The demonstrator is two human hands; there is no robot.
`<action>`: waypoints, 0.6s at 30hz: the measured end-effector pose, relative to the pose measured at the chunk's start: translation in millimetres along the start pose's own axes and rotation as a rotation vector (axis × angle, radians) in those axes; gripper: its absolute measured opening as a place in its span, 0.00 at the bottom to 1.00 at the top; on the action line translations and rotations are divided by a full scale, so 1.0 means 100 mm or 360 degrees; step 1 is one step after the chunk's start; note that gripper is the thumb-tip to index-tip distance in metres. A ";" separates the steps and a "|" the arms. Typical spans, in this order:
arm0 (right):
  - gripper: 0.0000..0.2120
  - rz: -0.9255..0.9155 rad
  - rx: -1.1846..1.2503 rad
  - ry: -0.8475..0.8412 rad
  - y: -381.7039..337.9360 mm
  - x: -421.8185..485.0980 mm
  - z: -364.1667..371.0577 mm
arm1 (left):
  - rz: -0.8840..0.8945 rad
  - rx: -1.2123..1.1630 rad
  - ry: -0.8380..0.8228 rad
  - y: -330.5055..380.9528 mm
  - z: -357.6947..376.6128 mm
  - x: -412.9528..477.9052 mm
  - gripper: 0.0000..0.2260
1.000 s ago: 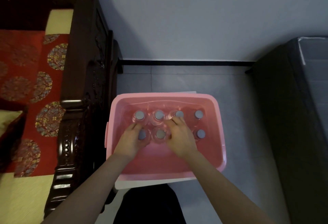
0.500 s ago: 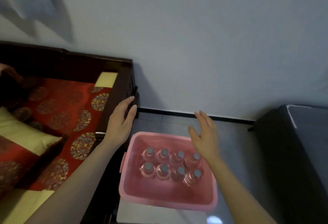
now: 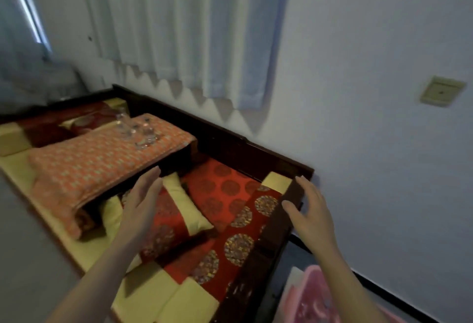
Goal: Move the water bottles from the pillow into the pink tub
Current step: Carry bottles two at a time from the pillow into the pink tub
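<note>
Several clear water bottles [image 3: 138, 130] stand in a cluster at the far end of a long orange patterned pillow [image 3: 97, 166] on the wooden couch. My left hand [image 3: 142, 202] hovers empty with straight fingers over the red cushions, short of the pillow. My right hand [image 3: 311, 213] is open and empty above the couch's dark armrest [image 3: 271, 243]. Only a corner of the pink tub [image 3: 314, 299] shows at the bottom right, on the floor beside the couch; its contents are blurred.
Red and yellow cushions [image 3: 179, 217] cover the couch seat. The dark wooden backrest [image 3: 230, 140] runs along the white wall under a curtain [image 3: 179, 28]. A wall plate [image 3: 441, 90] sits at the right.
Both hands have left the bottles in the tub and lifted out empty. The view has swung up and left from the tub to the couch and the pillow with bottles.
</note>
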State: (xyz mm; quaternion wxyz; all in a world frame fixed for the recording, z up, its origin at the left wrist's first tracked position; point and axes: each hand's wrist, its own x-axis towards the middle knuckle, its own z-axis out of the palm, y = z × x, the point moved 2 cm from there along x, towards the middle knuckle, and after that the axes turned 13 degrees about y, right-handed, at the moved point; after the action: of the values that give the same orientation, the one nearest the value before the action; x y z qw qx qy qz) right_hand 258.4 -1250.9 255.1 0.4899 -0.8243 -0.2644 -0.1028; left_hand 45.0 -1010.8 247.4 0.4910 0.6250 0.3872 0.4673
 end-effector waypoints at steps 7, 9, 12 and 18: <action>0.29 -0.0041 0.0177 -0.0199 -1.24 -0.33 1.52 | -0.0041 -0.0080 0.0301 -0.16 -1.85 0.85 0.18; 0.29 -0.0066 0.0185 -0.0254 -1.53 -0.41 1.92 | -0.0031 -0.0058 0.0337 -0.26 -2.23 1.07 0.19; 0.30 -0.0072 0.0192 -0.0359 -1.84 -0.57 2.44 | -0.0070 -0.0012 0.0370 -0.44 -2.67 1.30 0.18; 0.29 -0.0192 0.0142 -0.0501 -2.32 -0.65 3.43 | -0.0118 0.0090 0.0402 -0.77 -3.35 1.86 0.20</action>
State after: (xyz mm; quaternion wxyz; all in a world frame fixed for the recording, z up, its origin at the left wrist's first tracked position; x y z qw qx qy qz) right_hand 48.5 -889.3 230.5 0.4714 -0.7903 -0.3913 0.0101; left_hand -231.0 -734.6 237.1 0.4374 0.5601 0.4818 0.5127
